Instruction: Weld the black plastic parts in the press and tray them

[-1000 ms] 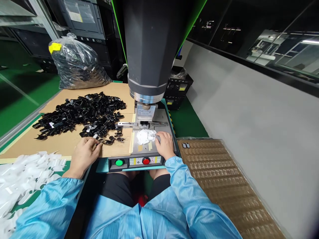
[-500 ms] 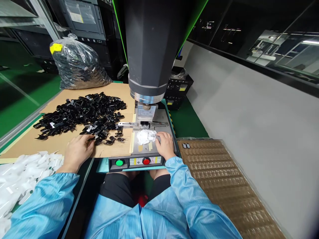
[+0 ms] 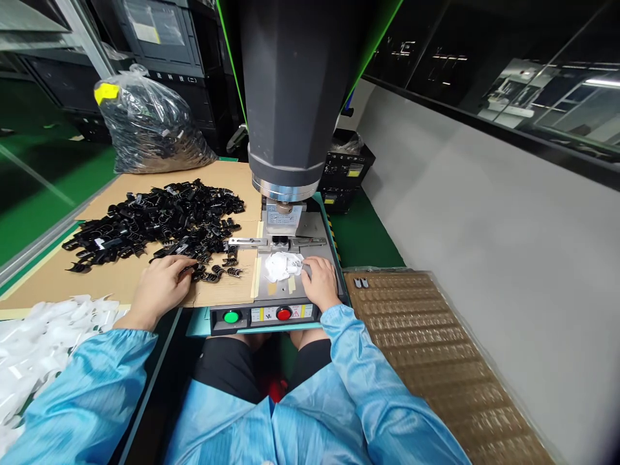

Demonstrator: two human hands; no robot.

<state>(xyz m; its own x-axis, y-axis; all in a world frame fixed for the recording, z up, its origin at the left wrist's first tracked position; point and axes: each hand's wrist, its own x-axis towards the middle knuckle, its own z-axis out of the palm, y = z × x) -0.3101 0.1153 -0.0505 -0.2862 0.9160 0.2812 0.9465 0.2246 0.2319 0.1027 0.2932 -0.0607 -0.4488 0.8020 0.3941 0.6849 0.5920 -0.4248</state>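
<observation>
black plastic clips (image 3: 159, 223) lie in a loose heap on the cardboard sheet (image 3: 121, 281), left of the press. your left hand (image 3: 162, 287) sits at the near edge of that heap, fingers curled down among the outermost pieces; whether they have closed on one clip or are only sorting, cannot tell, the fingertips are hidden by the knuckles. your right hand (image 3: 320, 281) rests flat on the machine bed (image 3: 314, 226), fingers loosely bent, touching the small white pile (image 3: 283, 265), nothing clearly gripped. step in hand reads as the pick, one black part and one white. fixture (image 3: 278, 242) under the horn (image 3: 285, 97) looks unloaded. next move likely calls for a single clip lifted clean of its neighbours, they tangle, then seated square in the fixture. keep both hands clear of the horn. green button (image 3: 231, 317) and red button (image 3: 283, 314) sit at the near edge. blister tray (image 3: 436, 349) on your right, two parts in its far corner.
</observation>
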